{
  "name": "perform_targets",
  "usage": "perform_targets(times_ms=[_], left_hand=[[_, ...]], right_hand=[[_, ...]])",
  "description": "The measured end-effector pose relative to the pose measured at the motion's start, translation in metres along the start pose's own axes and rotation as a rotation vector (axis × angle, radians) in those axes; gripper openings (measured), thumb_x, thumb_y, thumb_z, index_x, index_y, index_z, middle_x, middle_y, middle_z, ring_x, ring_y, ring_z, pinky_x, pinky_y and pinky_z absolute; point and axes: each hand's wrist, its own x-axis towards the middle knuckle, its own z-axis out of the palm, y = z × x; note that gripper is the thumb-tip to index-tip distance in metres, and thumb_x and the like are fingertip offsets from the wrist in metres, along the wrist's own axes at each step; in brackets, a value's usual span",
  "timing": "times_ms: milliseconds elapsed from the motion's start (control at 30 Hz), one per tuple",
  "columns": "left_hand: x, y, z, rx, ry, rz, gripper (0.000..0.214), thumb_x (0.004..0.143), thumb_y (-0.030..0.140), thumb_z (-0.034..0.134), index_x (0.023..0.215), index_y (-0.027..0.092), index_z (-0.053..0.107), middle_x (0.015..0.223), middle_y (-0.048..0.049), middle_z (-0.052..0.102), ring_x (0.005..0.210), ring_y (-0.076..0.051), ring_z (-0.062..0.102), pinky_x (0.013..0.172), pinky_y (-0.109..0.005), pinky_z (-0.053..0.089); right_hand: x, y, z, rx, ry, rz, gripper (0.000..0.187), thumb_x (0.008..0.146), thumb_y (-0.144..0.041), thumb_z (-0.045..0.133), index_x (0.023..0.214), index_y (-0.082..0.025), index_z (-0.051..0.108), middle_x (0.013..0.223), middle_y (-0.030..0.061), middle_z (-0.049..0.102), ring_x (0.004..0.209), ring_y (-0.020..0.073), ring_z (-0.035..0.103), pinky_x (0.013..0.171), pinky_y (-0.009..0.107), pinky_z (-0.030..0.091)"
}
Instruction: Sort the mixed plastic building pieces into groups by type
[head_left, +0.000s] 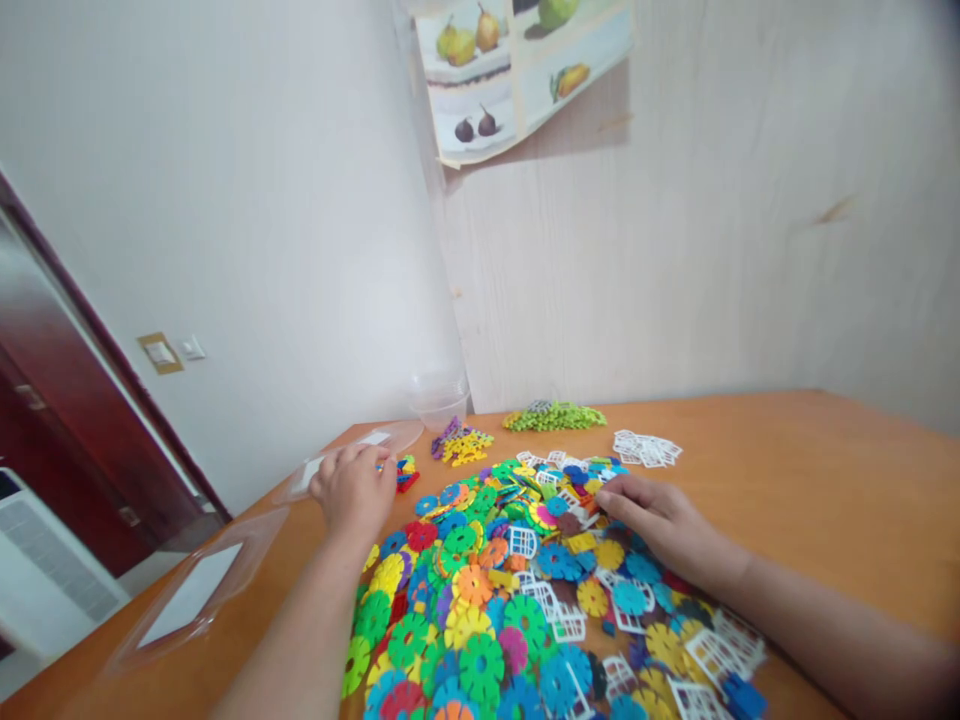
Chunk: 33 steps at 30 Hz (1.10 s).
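A large heap of colourful plastic snowflake discs (pixel 480 580) spreads over the table in front of me. White window-shaped plastic pieces (pixel 559 610) are mixed into it. My left hand (pixel 356 487) is past the heap's left side, fingers curled beside a small pile of red, yellow and blue pieces (pixel 407 474). What its fingertips hold, if anything, is hidden. At the heap's far right edge is my right hand (pixel 660 515), with thumb and fingers pressed together among the pieces. I cannot make out what is between them.
Along the table's back lie a green pile (pixel 559 416), a purple and yellow pile (pixel 465 446) and a white window-piece pile (pixel 646 449). A clear plastic tub (pixel 439 400) stands by the wall. Clear lids with white labels (pixel 191 595) lie along the left edge.
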Motion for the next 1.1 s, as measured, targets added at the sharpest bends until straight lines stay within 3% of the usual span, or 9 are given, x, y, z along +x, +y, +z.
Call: perform_targets(times_ms=[167, 433, 667, 833, 1100], left_hand=[[-0.010, 0.037, -0.005, -0.285, -0.005, 0.309, 0.020, 0.090, 0.037, 0.053, 0.091, 0.026, 0.070, 0.104, -0.0028, 0.070, 0.106, -0.026, 0.055, 0.097, -0.042, 0.038], [-0.054, 0.099, -0.031, -0.607, -0.242, 0.668, 0.018, 0.092, 0.029, 0.053, 0.095, 0.028, 0.071, 0.105, -0.0025, 0.069, 0.106, -0.023, 0.056, 0.097, -0.042, 0.041], [-0.081, 0.129, -0.056, -0.698, -0.383, 0.801, 0.018, 0.087, 0.032, 0.064, 0.104, 0.031, 0.069, 0.103, -0.0010, 0.068, 0.104, -0.023, 0.053, 0.097, -0.045, 0.039], [-0.091, 0.142, -0.055, -0.659, -0.371, 0.806, 0.019, 0.081, 0.043, 0.070, 0.090, 0.026, 0.069, 0.095, -0.0029, 0.066, 0.100, -0.025, 0.051, 0.092, -0.046, 0.036], [-0.096, 0.148, -0.049, -0.625, -0.323, 0.771, 0.011, 0.080, 0.034, 0.071, 0.080, 0.024, 0.068, 0.093, -0.0027, 0.066, 0.102, -0.025, 0.050, 0.092, -0.047, 0.034]], right_hand=[[0.001, 0.000, 0.001, -0.040, 0.006, -0.045, 0.034, 0.091, -0.048, 0.053, 0.081, -0.019, 0.067, 0.070, -0.0009, 0.054, 0.067, 0.0152, 0.050, 0.058, 0.027, 0.040], [-0.001, -0.007, -0.003, -0.184, -0.065, -0.280, 0.010, 0.084, -0.026, 0.061, 0.088, -0.021, 0.070, 0.091, 0.0025, 0.066, 0.090, 0.0197, 0.059, 0.083, 0.033, 0.046], [-0.003, -0.012, 0.000, -0.323, -0.066, -0.381, 0.024, 0.075, -0.017, 0.067, 0.098, -0.023, 0.067, 0.096, 0.0036, 0.066, 0.094, 0.0219, 0.058, 0.086, 0.036, 0.046], [-0.003, -0.011, 0.003, -0.344, -0.063, -0.401, 0.026, 0.074, -0.020, 0.069, 0.101, -0.022, 0.067, 0.095, 0.0043, 0.064, 0.093, 0.0221, 0.058, 0.084, 0.035, 0.046], [-0.002, -0.006, 0.005, -0.316, -0.084, -0.385, 0.022, 0.079, -0.022, 0.067, 0.100, -0.022, 0.068, 0.096, 0.0054, 0.065, 0.094, 0.0229, 0.058, 0.085, 0.036, 0.047]])
